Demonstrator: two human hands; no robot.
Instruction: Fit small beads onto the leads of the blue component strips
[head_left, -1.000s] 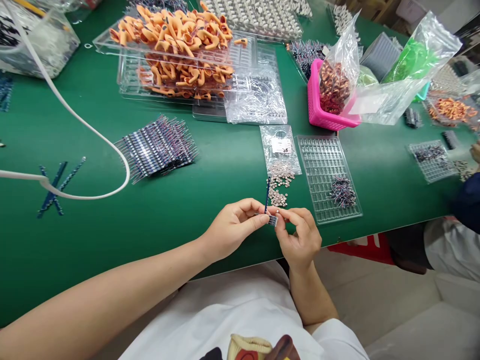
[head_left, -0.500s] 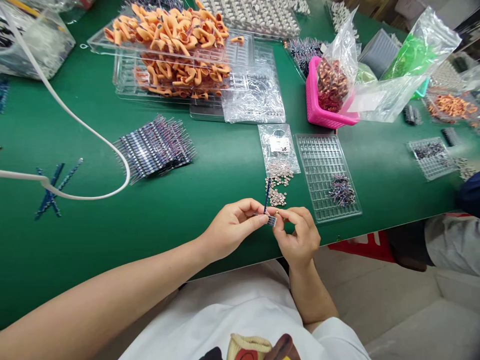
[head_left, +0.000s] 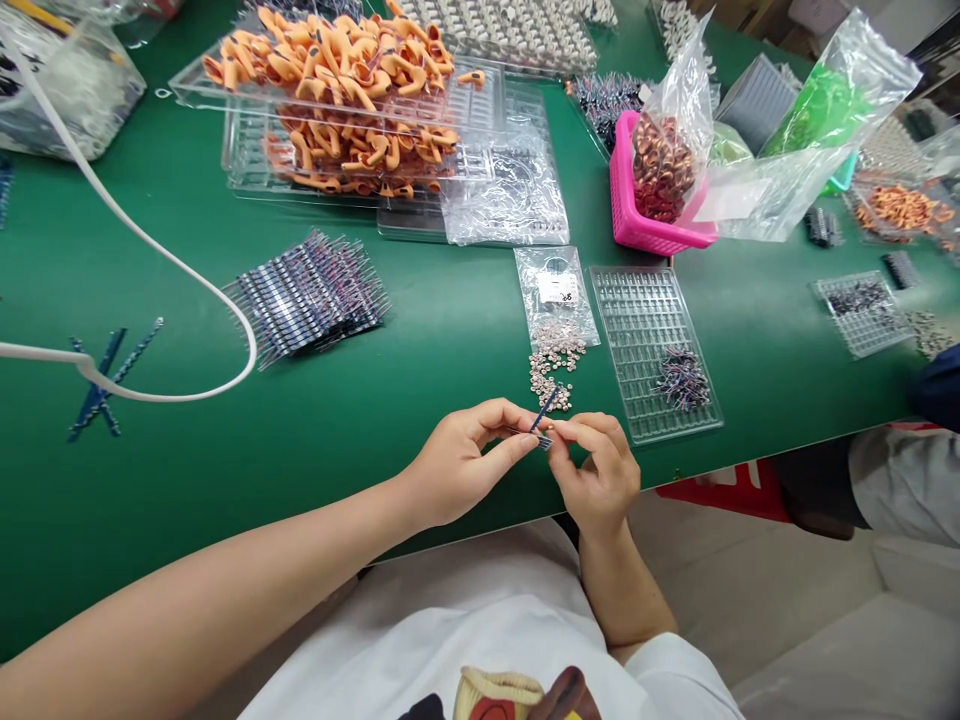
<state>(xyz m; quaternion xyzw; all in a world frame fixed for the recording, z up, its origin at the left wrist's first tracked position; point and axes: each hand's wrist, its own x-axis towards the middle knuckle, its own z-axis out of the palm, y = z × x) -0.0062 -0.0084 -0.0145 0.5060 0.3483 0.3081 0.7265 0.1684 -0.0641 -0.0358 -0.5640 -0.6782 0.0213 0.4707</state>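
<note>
Between thumb and fingers my left hand (head_left: pixel 469 455) pinches a narrow dark-blue circuit board strip (head_left: pixel 545 408), with thin wires at its lower end. Close against that end is my right hand (head_left: pixel 596 465), its thumb and forefinger pinched on a tiny part too small to name. The fingertips of both hands almost meet above the table's front edge. Small round metallic discs (head_left: pixel 553 362) lie just beyond the fingers, partly on a clear labelled plastic bag (head_left: pixel 534 275). Right of them, a clear compartment tray (head_left: pixel 630 330) holds a heap of short wired pieces (head_left: pixel 682 380).
A bundle of wired strips (head_left: pixel 307 295) lies left on the green table (head_left: pixel 300 480). Loose blue strips (head_left: pixel 97 400) sit under a white cable (head_left: pixel 180 270). Stacked trays of orange parts (head_left: pixel 360 90) and a pink basket (head_left: pixel 660 235) stand behind. Another person's sleeve (head_left: pixel 937 385) shows at right.
The blue strip has tipped over to the right, its upper end now lower and over the discs. Both hands stay in nearly the same place.
</note>
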